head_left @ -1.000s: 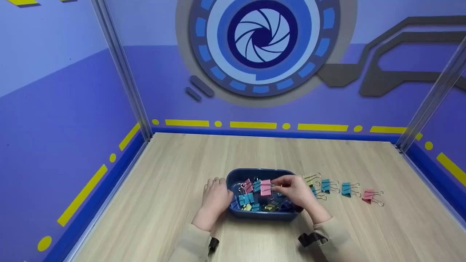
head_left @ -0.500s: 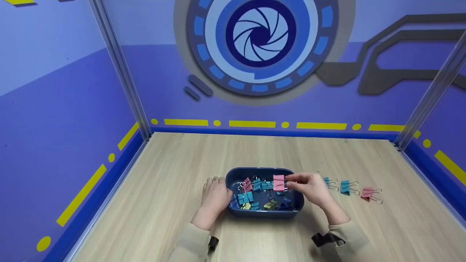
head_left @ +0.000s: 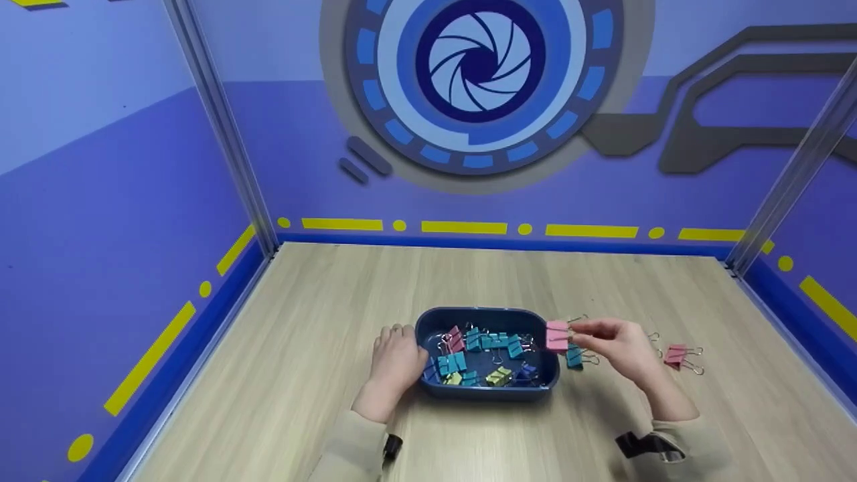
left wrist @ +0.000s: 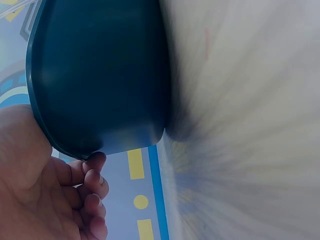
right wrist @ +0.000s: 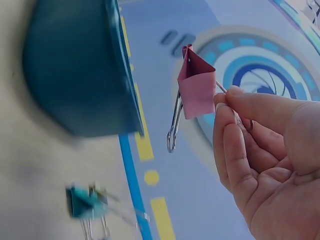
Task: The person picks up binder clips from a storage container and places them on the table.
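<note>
A pink binder clip hangs by one wire handle from the thumb and fingertips of the right hand, just past the right rim of the dark blue bin. In the right wrist view the same pink clip is in the air, its other handle dangling. At the bin's left end, the left hand lies against the rim; in the left wrist view its fingers are bent beside the bin wall. Teal, yellow, dark blue and pink clips lie inside the bin.
Right of the bin, a teal clip lies below the raised pink clip, and another pink clip lies farther right on the wooden table. The right hand partly covers clips between them. Blue printed walls enclose the table.
The right hand has carried the pink clip rightward, from above the bin's inside to beyond its right rim. The left hand has stayed at the bin's left end.
</note>
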Demonstrator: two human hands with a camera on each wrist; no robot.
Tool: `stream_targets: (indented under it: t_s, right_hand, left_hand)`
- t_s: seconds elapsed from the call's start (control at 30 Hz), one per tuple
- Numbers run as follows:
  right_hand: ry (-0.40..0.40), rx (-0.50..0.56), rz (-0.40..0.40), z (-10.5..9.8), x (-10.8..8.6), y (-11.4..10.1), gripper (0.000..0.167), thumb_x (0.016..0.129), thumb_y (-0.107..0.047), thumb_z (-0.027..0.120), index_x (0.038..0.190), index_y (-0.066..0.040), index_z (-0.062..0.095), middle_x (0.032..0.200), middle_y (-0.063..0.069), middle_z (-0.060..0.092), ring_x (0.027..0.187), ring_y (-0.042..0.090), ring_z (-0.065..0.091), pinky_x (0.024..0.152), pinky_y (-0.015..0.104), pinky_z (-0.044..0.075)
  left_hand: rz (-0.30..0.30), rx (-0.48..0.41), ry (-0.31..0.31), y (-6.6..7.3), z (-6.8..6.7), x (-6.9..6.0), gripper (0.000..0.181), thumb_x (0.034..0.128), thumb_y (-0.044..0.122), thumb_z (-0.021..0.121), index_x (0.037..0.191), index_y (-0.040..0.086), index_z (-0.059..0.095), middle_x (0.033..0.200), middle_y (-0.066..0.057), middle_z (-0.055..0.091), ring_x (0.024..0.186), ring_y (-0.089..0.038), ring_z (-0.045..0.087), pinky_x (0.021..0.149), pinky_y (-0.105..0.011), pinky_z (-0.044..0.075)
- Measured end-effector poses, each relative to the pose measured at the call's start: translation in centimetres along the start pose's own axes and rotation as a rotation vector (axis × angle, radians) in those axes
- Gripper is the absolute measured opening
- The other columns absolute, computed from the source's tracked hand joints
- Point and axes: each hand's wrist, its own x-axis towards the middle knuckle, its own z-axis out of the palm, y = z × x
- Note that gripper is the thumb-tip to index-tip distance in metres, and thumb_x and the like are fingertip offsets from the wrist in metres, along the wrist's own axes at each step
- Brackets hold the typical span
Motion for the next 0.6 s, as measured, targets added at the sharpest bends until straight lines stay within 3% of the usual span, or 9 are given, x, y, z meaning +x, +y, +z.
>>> stream_targets:
  t_s: [0.27, 0.6]
  right_hand:
    - [-0.056, -0.061, 0.097, -3.1, -1.0, 2.8, 0.039, 0.092, -0.033, 0.075, 0.120, -0.006, 0.075, 0.112, 0.009, 0.077, 0.090, 0.001, 0.069, 0.079, 0.021, 0.053]
    - [-0.150, -0.070, 0.154, -5.5, -1.8, 6.9, 0.040, 0.093, -0.023, 0.075, 0.122, 0.004, 0.071, 0.105, 0.010, 0.078, 0.085, 0.004, 0.069, 0.076, 0.026, 0.055]
  left_hand:
    - [-0.002, -0.001, -0.010, 0.0, 0.0, 0.0, 0.025, 0.0870, 0.017, 0.067, 0.101, -0.004, 0.065, 0.097, -0.018, 0.065, 0.096, -0.034, 0.056, 0.081, -0.046, 0.046]
    - [-0.026, -0.016, -0.040, 0.2, -0.2, 0.0, 0.030, 0.0892, 0.020, 0.068, 0.107, -0.004, 0.065, 0.101, -0.018, 0.066, 0.100, -0.034, 0.056, 0.084, -0.046, 0.046]
